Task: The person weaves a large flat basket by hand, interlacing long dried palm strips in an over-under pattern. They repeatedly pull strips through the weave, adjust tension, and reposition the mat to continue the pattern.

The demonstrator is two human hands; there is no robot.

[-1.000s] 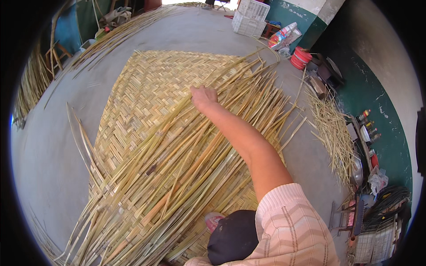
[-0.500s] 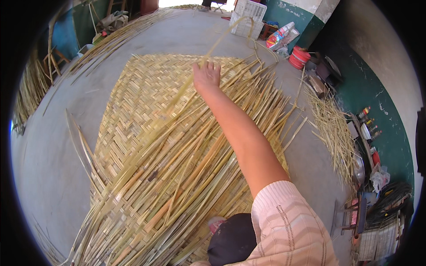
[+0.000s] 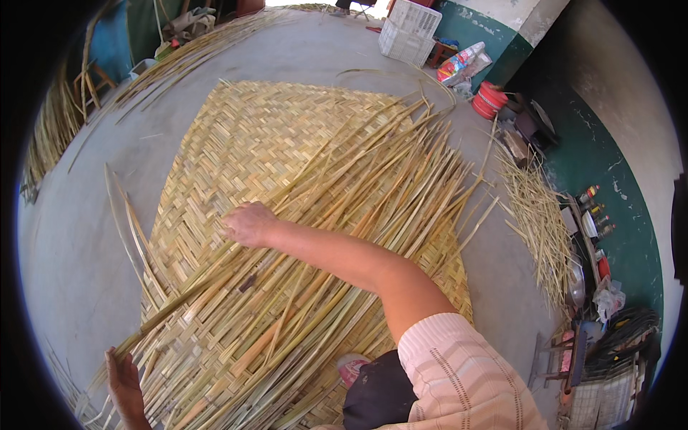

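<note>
A large woven reed mat (image 3: 265, 136) lies on the concrete floor, with many loose reed strips (image 3: 373, 193) fanned over its right and near parts. My right hand (image 3: 249, 223) reaches across to the mat's left middle, its fingers curled down on a long reed strip (image 3: 188, 292). That strip runs diagonally down to the lower left. There my left hand (image 3: 126, 385) grips the strip's near end at the mat's edge. My right sleeve (image 3: 466, 380) is pink and striped.
A loose pile of reeds (image 3: 539, 222) lies right of the mat. Long reed bundles (image 3: 193, 54) lie at the back left. A white crate (image 3: 408, 32), a red bucket (image 3: 489, 99) and bottles (image 3: 595, 208) line the green wall. A dark cap (image 3: 376, 394) is below me.
My right hand has pulled back from the mat's far upper middle to its left middle, onto a long strip. My left hand has come into view at the lower left.
</note>
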